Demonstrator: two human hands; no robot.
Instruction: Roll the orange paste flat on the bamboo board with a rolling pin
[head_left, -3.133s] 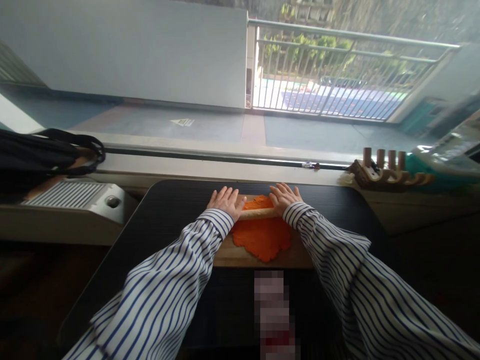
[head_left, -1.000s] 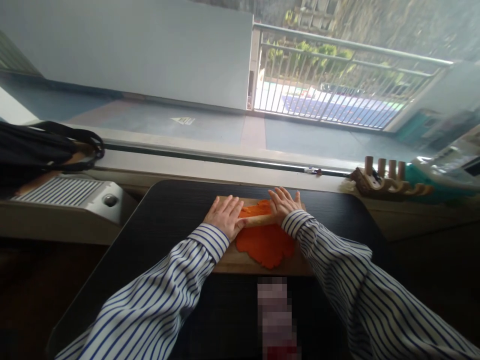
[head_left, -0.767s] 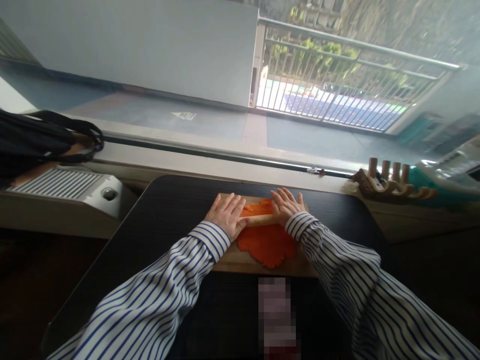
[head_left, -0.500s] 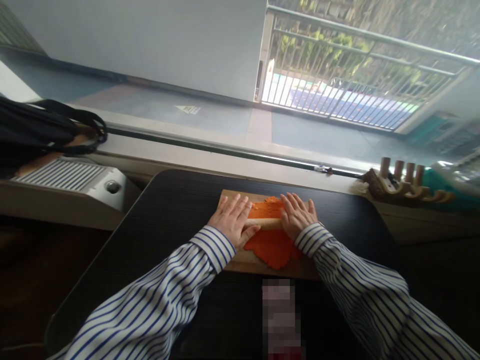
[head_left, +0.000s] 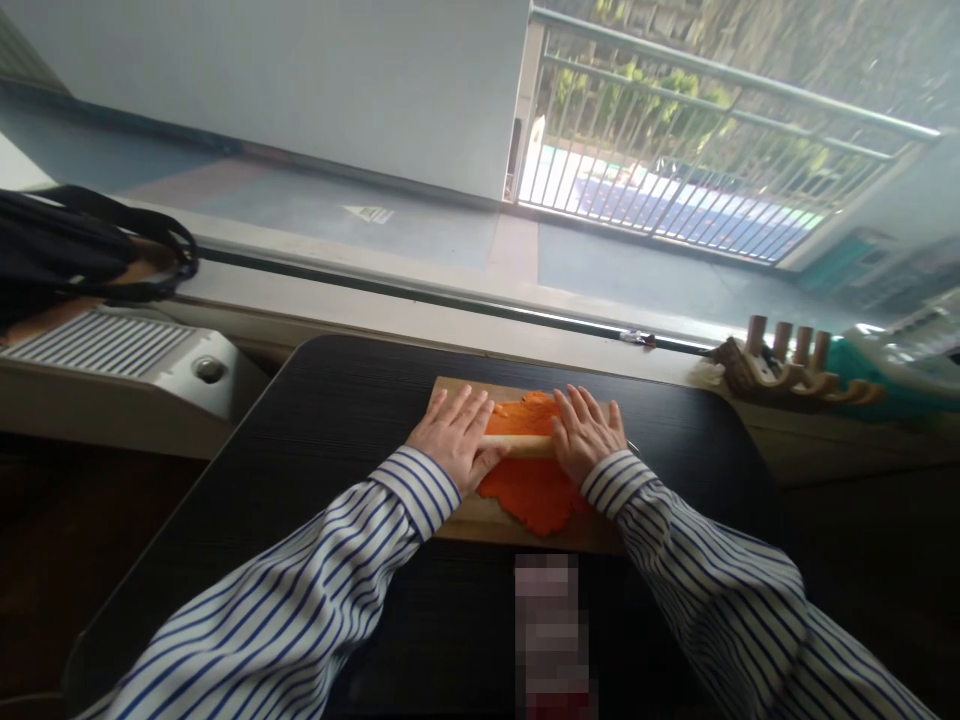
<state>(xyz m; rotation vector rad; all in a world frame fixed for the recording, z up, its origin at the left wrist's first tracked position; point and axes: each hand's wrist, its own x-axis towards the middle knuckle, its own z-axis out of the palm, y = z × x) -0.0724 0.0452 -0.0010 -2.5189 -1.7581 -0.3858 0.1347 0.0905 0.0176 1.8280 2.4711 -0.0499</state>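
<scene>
A pale wooden rolling pin (head_left: 517, 446) lies across a flattened sheet of orange modelling dough (head_left: 536, 495) with ragged edges. My left hand (head_left: 452, 435) rests palm down over the pin's left end, fingers stretched forward. Over the right end lies my right hand (head_left: 587, 432), also flat with its fingers extended. Both palms touch the pin without wrapping round it, and they hide its ends. Under the dough is a wooden board (head_left: 480, 518), its front and back edges showing.
The board sits on a black table (head_left: 315, 430) with rounded corners. Behind runs a window sill (head_left: 360, 310). At the right stands a wooden piece with upright pegs (head_left: 787, 370); at the left, a dark bag (head_left: 67, 245) above a white ribbed unit (head_left: 142, 350).
The whole view has shifted slightly, so everything appears a little further left. My hands stay flat on the rolling pin, with hardly any visible movement over the dough.
</scene>
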